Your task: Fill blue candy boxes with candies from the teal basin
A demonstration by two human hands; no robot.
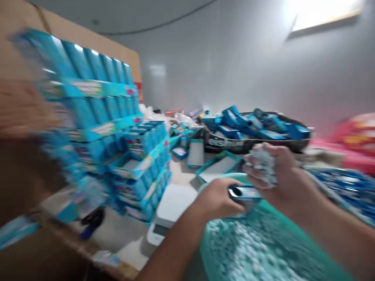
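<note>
My left hand (218, 201) is closed around a small blue container (244, 194) with a dark round opening, held over a teal tub (222, 249). The tub is full of small white-and-blue pieces (258, 249). My right hand (275, 169) is cupped shut on a handful of the same small white pieces (263, 164), just above and to the right of the container. The whole view is smeared by motion.
Stacks of blue display boxes (117, 132) rise at the left. A white scale (171, 208) lies beside the tub. An open blue box (218, 166) sits behind it. A dark tray (231, 144) heaped with blue packs stands at the back. Pink packaging (354, 140) is at the right.
</note>
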